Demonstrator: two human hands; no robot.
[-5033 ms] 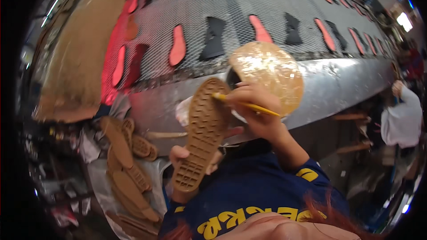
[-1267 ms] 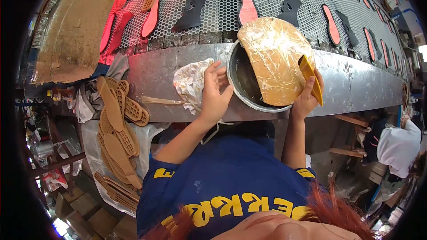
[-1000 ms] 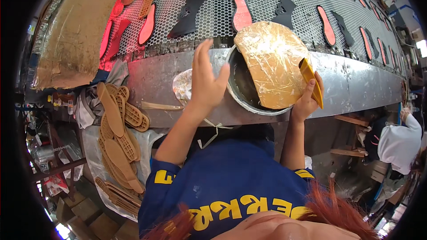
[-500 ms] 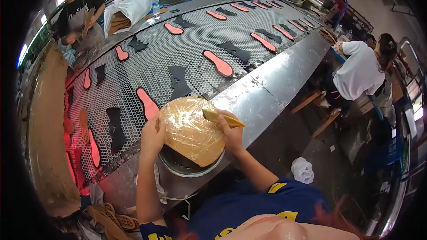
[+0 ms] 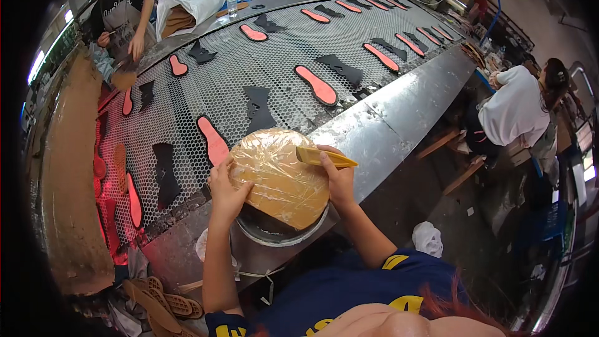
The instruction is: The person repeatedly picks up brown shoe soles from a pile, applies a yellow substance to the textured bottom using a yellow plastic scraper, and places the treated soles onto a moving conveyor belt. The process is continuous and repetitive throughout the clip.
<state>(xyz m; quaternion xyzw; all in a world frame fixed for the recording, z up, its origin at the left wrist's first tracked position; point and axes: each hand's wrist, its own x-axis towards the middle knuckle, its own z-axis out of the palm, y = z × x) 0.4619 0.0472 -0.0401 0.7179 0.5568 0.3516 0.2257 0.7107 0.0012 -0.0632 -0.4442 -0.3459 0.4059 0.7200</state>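
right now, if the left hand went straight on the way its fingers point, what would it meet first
Probably the pink insole lying just past the brown wrapped lid, though the left hand might pass above it; depth is unclear.

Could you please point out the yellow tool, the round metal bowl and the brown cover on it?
Yellow tool [image 5: 310,155], head view: its flat front part.
Round metal bowl [image 5: 274,243], head view: its near rim.
Brown cover [image 5: 281,182], head view: the middle of its shiny wrapped top.

Glare on wrapped board; red glow left; edges bowed, dark.
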